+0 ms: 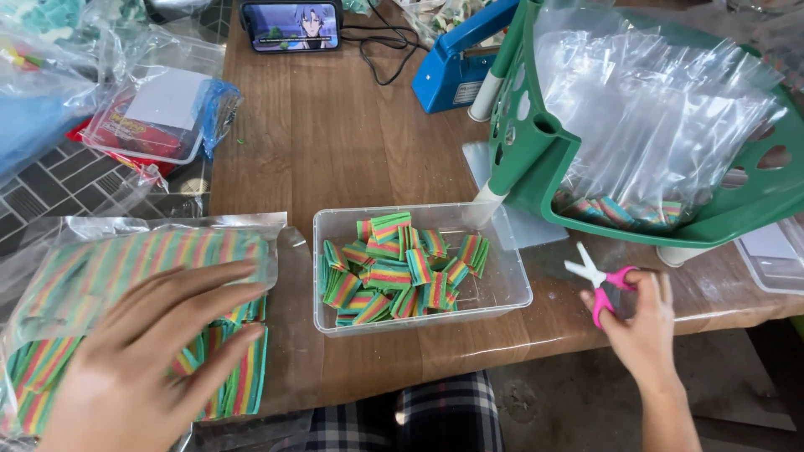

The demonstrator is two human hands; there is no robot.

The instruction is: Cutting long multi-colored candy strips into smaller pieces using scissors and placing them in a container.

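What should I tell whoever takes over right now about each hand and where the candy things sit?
Left hand: flat and open on the clear bag of rainbow candy strips.
Right hand: shut on the pink scissors, at the table edge.
Clear tub: between the hands, holds cut candy pieces.
Done: some pieces cut.
Left: the bag is still full of uncut strips.

Open lane: bare worktop (335, 142) runs from the clear tub (423, 272) back toward the phone (291, 25).
Left edge: big bag of rainbow strips (126, 276) fills the near corner, left hand (142, 360) flat on it.
Right side: green basket (586, 151) of plastic bags blocks passage, its foot just beside the tub.
Near right: right hand (645, 326) and pink scissors (599, 285) fill the narrow strip before the basket.
Far end: blue sealer (456, 63) and black cable (385, 50) close it.
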